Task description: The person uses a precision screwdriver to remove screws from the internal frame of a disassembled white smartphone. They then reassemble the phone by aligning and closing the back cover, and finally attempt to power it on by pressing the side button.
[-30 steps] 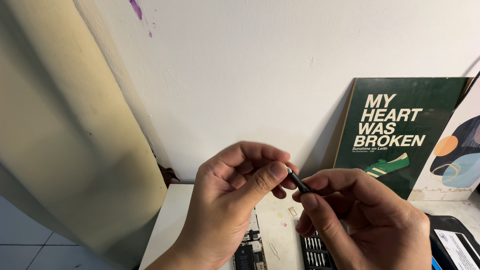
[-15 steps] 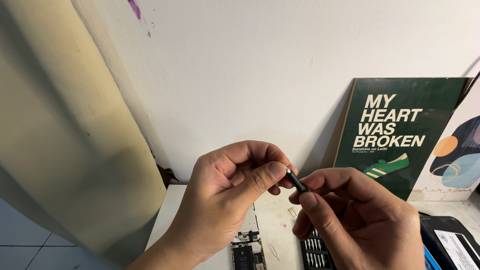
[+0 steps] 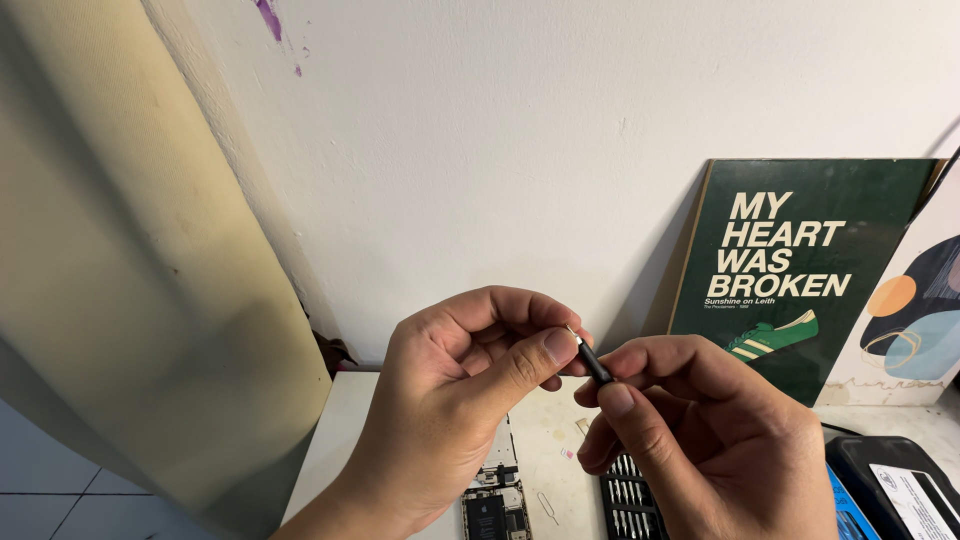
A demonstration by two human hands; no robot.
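Observation:
My left hand (image 3: 455, 400) and my right hand (image 3: 700, 430) are raised together in front of me. Between their fingertips they pinch a small black screwdriver handle (image 3: 594, 361), tilted, with a pale tip at its upper end by my left thumb. Below the hands, on the white table (image 3: 335, 430), lies an opened phone (image 3: 495, 500) with its insides showing. Next to it stands a black rack of screwdriver bits (image 3: 625, 500), partly hidden by my right hand.
A dark green poster with a shoe picture (image 3: 800, 270) leans on the white wall, beside a pale abstract print (image 3: 915, 320). A black case (image 3: 890, 480) sits at the right edge. A beige curtain (image 3: 130, 280) hangs left. A small pin (image 3: 548, 508) lies on the table.
Both hands have stayed together on the black handle, with only a slight shift of the fingers and of the view.

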